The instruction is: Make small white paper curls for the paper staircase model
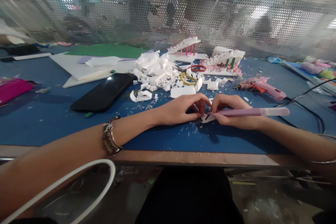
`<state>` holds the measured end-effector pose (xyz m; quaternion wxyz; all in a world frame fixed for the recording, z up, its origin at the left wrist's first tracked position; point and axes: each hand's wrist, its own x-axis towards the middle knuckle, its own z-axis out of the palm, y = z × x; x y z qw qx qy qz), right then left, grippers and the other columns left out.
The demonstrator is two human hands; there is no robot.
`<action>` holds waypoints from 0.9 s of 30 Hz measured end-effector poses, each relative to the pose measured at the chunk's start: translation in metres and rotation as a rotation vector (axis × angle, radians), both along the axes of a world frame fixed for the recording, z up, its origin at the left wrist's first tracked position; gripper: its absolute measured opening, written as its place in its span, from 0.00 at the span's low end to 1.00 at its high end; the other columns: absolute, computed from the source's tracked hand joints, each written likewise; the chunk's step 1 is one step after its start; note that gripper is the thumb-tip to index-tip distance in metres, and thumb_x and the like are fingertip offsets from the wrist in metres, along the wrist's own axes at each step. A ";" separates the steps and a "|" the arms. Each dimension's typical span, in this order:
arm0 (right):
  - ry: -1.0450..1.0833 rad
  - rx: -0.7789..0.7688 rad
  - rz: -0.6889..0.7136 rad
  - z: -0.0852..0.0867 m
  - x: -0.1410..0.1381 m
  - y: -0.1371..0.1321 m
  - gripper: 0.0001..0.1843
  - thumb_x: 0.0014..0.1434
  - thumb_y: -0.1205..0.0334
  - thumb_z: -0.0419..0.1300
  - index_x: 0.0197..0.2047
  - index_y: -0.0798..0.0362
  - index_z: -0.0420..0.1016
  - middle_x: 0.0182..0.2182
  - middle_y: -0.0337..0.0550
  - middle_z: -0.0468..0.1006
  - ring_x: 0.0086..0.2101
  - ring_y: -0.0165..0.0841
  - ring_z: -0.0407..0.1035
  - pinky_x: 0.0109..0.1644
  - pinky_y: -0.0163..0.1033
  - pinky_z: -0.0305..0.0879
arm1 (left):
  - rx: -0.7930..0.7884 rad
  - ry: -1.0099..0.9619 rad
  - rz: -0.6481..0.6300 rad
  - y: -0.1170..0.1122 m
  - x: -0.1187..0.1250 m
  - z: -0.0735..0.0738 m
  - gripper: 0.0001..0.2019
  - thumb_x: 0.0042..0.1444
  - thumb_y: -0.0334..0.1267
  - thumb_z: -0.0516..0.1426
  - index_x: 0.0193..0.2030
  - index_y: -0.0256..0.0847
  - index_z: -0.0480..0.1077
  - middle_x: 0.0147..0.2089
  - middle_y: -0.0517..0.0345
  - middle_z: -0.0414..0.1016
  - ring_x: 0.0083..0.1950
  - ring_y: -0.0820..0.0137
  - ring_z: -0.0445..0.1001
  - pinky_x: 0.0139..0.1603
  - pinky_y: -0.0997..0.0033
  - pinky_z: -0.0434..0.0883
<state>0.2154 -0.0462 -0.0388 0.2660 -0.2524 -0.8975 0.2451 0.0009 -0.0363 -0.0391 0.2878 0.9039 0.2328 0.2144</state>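
White foam, a small flat scrap (pixel 207 118), lies on the blue counter (pixel 52 119) near its front edge, directly between the two hands. It is pale, thin and irregular in outline, and fine white crumbs are scattered around it.

The left hand (pixel 183 109) curls over from the left. Its fingers (pixel 201 105) are bunched together, their tips pressing on the scrap's left edge. The right hand (pixel 231 112) comes from the right with its fingers closed around a lilac pen-shaped tool (pixel 254 112). The tool's tip touches the scrap, and its pale far end points right. A beaded bracelet (pixel 110 140) circles the left wrist.

Behind the hands is a heap of white foam offcuts (pixel 157 71). A black phone (pixel 105 92) lies to the left and a pink glue gun (pixel 265 87) to the right.
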 end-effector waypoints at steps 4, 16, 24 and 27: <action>-0.024 -0.037 0.030 0.001 0.000 0.000 0.03 0.54 0.67 0.56 0.31 0.56 0.64 0.24 0.35 0.68 0.24 0.21 0.61 0.28 0.26 0.58 | 0.012 -0.002 0.009 0.000 0.000 -0.001 0.15 0.53 0.30 0.54 0.48 0.38 0.61 0.39 0.56 0.72 0.38 0.75 0.71 0.40 0.75 0.68; -0.020 -0.025 0.015 0.000 0.000 0.001 0.03 0.54 0.66 0.56 0.31 0.56 0.65 0.25 0.36 0.69 0.25 0.21 0.61 0.28 0.27 0.58 | 0.050 0.020 0.025 0.001 -0.001 0.000 0.15 0.53 0.30 0.54 0.48 0.38 0.61 0.39 0.57 0.73 0.37 0.77 0.70 0.36 0.79 0.66; -0.022 -0.038 0.045 0.001 0.000 -0.001 0.02 0.54 0.67 0.56 0.32 0.56 0.65 0.25 0.35 0.69 0.25 0.21 0.61 0.28 0.27 0.58 | 0.044 0.008 0.033 0.001 0.000 0.000 0.15 0.53 0.31 0.55 0.48 0.37 0.62 0.38 0.58 0.73 0.36 0.76 0.71 0.36 0.78 0.66; -0.020 -0.013 0.022 0.001 0.000 0.000 0.02 0.54 0.67 0.56 0.32 0.56 0.65 0.25 0.35 0.69 0.25 0.21 0.61 0.29 0.26 0.58 | 0.040 0.002 0.036 0.002 0.000 -0.001 0.15 0.53 0.31 0.55 0.48 0.38 0.61 0.37 0.58 0.73 0.36 0.76 0.71 0.36 0.78 0.66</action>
